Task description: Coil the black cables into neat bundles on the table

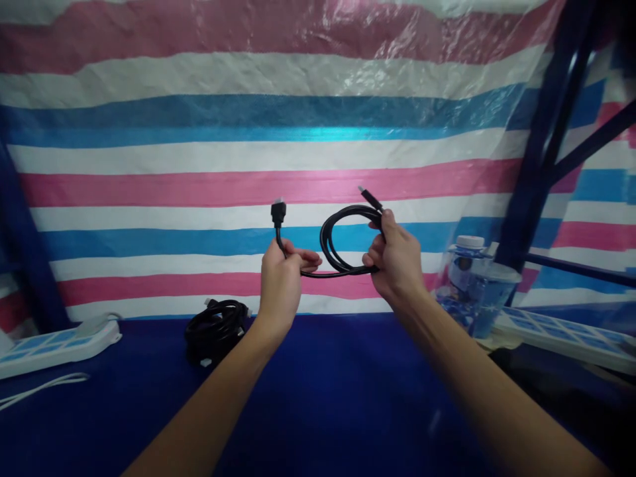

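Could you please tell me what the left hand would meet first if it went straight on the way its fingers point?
The left hand would probably first meet the round coil of glossy black cable in the right hand, though depth is unclear.

cable (354, 210): black | tabletop (342, 391): dark blue | sheet (278, 156): pink-white-blue stripes

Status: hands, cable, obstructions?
Left hand holds black HDMI-style cable below one plug. Right hand grips its coil. Nothing blocking hands; black cable bundle beside left forearm.
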Motion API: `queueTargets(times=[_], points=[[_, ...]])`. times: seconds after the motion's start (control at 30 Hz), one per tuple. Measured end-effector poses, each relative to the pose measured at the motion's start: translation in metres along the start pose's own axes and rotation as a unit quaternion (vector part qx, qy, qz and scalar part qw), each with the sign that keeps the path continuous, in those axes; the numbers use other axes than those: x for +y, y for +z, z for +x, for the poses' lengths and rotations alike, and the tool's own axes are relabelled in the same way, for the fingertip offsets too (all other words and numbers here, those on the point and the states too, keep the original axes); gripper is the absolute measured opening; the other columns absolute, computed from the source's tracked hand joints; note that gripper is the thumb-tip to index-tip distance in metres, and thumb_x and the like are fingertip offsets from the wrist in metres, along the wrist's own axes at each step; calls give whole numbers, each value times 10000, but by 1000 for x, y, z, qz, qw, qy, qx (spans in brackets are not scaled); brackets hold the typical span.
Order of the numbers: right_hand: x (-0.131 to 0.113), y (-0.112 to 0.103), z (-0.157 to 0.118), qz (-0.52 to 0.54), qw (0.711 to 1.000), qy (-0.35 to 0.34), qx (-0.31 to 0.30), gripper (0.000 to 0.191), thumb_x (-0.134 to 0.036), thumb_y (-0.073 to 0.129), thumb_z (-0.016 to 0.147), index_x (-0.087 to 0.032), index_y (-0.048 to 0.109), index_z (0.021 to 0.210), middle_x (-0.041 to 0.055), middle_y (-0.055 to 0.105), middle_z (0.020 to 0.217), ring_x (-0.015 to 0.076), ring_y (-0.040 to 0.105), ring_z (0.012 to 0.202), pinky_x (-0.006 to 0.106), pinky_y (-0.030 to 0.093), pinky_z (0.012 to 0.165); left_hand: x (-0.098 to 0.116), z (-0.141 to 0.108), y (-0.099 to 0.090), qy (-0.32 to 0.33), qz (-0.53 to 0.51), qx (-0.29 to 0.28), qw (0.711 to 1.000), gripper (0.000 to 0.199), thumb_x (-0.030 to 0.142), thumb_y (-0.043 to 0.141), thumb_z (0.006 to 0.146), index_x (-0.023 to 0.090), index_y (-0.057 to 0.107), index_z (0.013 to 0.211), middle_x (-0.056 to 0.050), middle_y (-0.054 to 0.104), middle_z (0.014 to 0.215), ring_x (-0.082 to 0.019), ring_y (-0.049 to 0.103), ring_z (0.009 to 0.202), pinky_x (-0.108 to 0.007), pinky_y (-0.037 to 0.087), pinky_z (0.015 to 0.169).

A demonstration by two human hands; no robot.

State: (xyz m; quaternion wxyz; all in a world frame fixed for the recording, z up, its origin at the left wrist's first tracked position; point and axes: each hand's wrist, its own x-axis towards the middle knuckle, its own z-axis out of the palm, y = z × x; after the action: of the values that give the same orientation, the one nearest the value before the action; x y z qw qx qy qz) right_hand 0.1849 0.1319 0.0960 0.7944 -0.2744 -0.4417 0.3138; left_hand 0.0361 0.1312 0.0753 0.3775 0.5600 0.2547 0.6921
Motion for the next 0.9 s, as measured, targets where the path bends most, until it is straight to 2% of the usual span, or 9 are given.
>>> queueTargets(times=[0.07,0.13,0.27,0.4,0.47,0.57,0.7,0.8,0.9], points=[[-2,1,-3,39,996,49,-60,356,-523,589,773,-172,533,757,-130,210,402,30,136,327,177,223,326,1,0,3,-46,-112,23,992,172,38,431,669,197,388,719,-6,629,700,-145,626,639,-314,481,676],[-8,3,-8,63,990,62,-114,348,-513,590,779,-168,542,778,-132,200,409,25,110,330,168,196,316,3,1,5,-87,-158,33,983,121,78,469,716,186,421,742,-18,643,787,-143,641,683,-289,490,645],[-17,11,-19,66,988,26,-136,338,-504,589,785,-168,552,785,-127,208,426,22,114,330,164,181,301,12,-1,6,-171,-204,-22,964,74,217,491,816,190,493,886,-27,653,771,-152,654,653,-289,508,619],[-8,19,-29,-8,992,3,-123,338,-505,598,775,-170,559,769,-120,234,428,29,177,321,172,226,294,24,-9,7,-110,-227,-60,966,223,419,510,829,212,510,913,31,591,622,-99,582,481,-248,494,543],[-1,21,-33,-18,991,17,-129,343,-517,579,783,-175,553,774,-122,228,433,30,179,321,173,246,298,28,-12,7,-70,-206,-74,973,229,397,591,784,219,512,903,89,464,514,-36,406,335,-179,393,406],[3,23,-35,-12,986,35,-163,304,-484,574,798,-182,540,807,-109,309,479,31,268,342,177,338,354,32,-11,5,-66,-198,-58,976,190,271,645,749,216,503,863,126,255,450,-10,170,298,-148,198,311],[4,23,-35,-16,978,35,-204,273,-369,625,790,-209,497,970,-44,553,676,92,564,596,234,483,584,37,-3,-3,-67,-236,17,969,215,230,623,752,197,424,677,115,196,440,-19,128,308,-168,137,305],[1,23,-36,-35,965,72,-248,275,-373,598,812,-186,513,996,-13,599,688,99,563,586,241,478,576,42,1,-10,-70,-251,17,965,368,277,628,751,191,322,567,106,160,427,-22,116,309,-179,144,304],[-3,24,-38,-38,967,54,-245,297,-440,493,865,-166,552,965,6,608,689,102,574,616,238,478,593,46,1,-14,-87,-255,-9,963,355,337,598,776,192,360,555,104,131,413,-30,101,305,-187,152,300]])
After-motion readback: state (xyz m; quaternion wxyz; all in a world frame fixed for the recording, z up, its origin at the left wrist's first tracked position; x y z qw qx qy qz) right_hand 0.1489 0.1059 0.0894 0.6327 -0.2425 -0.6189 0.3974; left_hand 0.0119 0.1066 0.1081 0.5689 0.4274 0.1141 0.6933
